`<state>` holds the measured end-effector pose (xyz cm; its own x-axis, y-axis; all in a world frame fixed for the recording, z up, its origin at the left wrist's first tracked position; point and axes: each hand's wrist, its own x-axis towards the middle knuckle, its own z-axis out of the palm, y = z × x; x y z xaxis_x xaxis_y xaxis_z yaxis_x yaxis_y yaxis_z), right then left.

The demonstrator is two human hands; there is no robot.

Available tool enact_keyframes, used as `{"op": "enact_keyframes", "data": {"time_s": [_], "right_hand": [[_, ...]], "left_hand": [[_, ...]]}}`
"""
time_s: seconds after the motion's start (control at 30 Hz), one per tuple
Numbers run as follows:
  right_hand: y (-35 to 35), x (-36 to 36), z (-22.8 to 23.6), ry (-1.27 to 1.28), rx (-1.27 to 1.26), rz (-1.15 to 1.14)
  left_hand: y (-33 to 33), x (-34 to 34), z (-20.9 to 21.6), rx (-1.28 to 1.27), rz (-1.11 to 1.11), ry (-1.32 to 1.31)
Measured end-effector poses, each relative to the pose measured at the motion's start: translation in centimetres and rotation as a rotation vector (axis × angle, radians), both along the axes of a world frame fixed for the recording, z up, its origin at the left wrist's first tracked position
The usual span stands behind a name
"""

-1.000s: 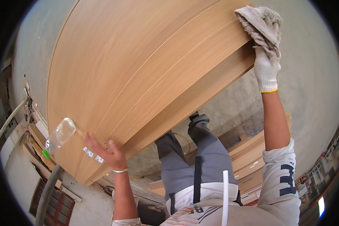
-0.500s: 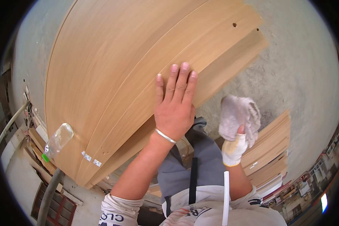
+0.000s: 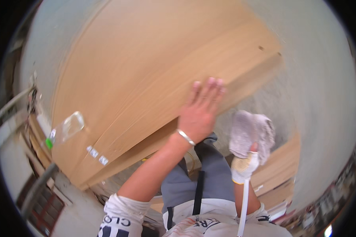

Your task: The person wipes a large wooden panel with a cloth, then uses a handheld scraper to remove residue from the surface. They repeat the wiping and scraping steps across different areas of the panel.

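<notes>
A large light-brown wooden panel (image 3: 146,71) fills the upper middle of the view. My bare left hand (image 3: 199,112) lies on it near its near edge, fingers stretched out and a silver bracelet on the wrist. Right of the panel, my right hand (image 3: 244,166) wears a white fingertip-free glove and grips a greyish-pink rag (image 3: 251,134). The rag hangs apart from the panel, over the floor. Motion smears the picture somewhat.
A clear plastic bottle (image 3: 69,127) with a green cap lies on the panel's left end, beside two small white labels (image 3: 97,155). More stacked wooden boards (image 3: 279,168) are at the right. A grey pipe (image 3: 37,189) and wood scraps are at the left.
My left hand has shifted right along the panel's near edge. The view has turned slightly, so the panel and bottle appear moved. The rag stays in my right hand.
</notes>
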<state>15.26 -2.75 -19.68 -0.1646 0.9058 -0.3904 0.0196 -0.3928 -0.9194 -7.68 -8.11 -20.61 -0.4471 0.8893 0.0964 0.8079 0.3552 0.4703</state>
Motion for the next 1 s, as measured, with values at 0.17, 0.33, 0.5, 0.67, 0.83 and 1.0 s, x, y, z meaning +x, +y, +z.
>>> {"op": "enact_keyframes", "data": {"time_s": [0.17, 0.33, 0.5, 0.67, 0.83, 1.0], "right_hand": [[1.5, -4.9, 4.0, 0.19, -0.02, -0.014], [-3.3, -11.1, 4.2, 0.119, 0.261, 0.29], [-11.1, -20.8, 4.8, -0.052, 0.919, 1.176], [-21.8, -23.3, 2.8, -0.136, 1.297, 1.587], [-30.1, -24.0, 2.5, -0.177, 1.411, 1.749], [-38.7, -25.3, 3.9, 0.158, 1.128, 1.731]], "left_hand": [[-2.3, 2.1, 0.9, -0.097, -0.077, -0.027], [-11.8, 7.7, 2.1, -0.173, 0.085, -0.334], [-25.8, 14.4, 2.5, -0.173, 0.432, -0.572], [-39.5, 24.2, -3.3, -0.394, 0.894, -0.8], [-46.3, 28.8, -7.6, -0.294, 1.366, -1.012], [-48.0, 32.9, -12.1, -0.002, 1.683, -0.828]]}}
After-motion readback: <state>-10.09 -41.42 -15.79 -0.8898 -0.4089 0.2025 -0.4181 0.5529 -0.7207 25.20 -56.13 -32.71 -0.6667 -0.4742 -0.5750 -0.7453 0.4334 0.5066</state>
